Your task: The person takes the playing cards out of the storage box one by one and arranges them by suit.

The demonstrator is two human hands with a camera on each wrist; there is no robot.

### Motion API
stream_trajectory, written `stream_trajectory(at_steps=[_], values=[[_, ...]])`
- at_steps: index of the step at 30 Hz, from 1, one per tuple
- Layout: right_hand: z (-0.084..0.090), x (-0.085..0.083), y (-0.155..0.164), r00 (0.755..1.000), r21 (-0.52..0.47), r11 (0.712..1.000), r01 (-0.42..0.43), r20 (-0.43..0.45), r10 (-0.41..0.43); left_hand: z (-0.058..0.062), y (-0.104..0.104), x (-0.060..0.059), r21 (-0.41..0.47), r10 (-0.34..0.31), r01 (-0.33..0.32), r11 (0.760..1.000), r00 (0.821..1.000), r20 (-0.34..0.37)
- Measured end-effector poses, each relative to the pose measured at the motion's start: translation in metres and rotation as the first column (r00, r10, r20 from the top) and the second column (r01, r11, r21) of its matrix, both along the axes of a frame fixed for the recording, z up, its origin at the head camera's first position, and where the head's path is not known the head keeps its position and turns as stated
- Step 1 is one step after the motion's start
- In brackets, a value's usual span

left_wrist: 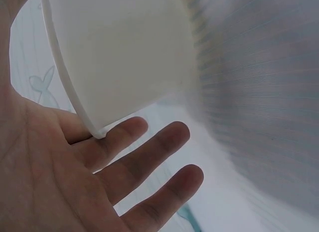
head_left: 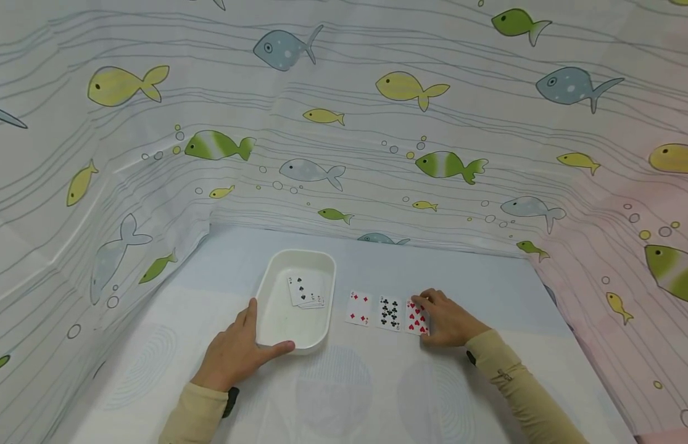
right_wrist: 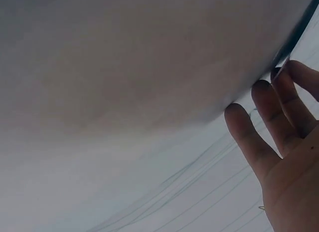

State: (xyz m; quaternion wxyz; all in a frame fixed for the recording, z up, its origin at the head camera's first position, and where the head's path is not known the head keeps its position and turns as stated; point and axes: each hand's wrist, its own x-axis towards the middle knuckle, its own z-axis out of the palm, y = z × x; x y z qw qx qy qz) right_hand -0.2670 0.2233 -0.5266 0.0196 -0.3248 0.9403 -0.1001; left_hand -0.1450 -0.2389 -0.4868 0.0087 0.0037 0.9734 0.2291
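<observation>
My left hand (head_left: 235, 345) rests against the near left corner of a white plastic tub (head_left: 331, 277), its thumb along the front rim and its extended fingers by the left side. In the left wrist view the fingers spread loosely beside the tub wall (left_wrist: 119, 57). Inside the tub lie a few overlapping playing cards (head_left: 302, 290), a spade on top. My right hand (head_left: 446, 320) pinches a hearts playing card (head_left: 416, 319) by its right side, partly covering it. Left of that card lie a nine of clubs (head_left: 389, 313) and a four of diamonds (head_left: 358, 308), face up in a row.
A pale printed cloth (head_left: 355, 394) covers the table. Walls of fish-patterned sheeting (head_left: 366, 154) enclose it at the back and both sides. The tub stands left of the card row, with a gap between them.
</observation>
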Motion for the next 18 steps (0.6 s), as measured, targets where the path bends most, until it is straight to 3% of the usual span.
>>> stream_trajectory(at_steps=[18], values=[[0.0020,0.0017,0.0017,1.000,0.014,1.000,-0.008,-0.004,0.008,0.0009,0.0004,0.0008,0.003,-0.001,0.001,1.000,1.000,-0.003]])
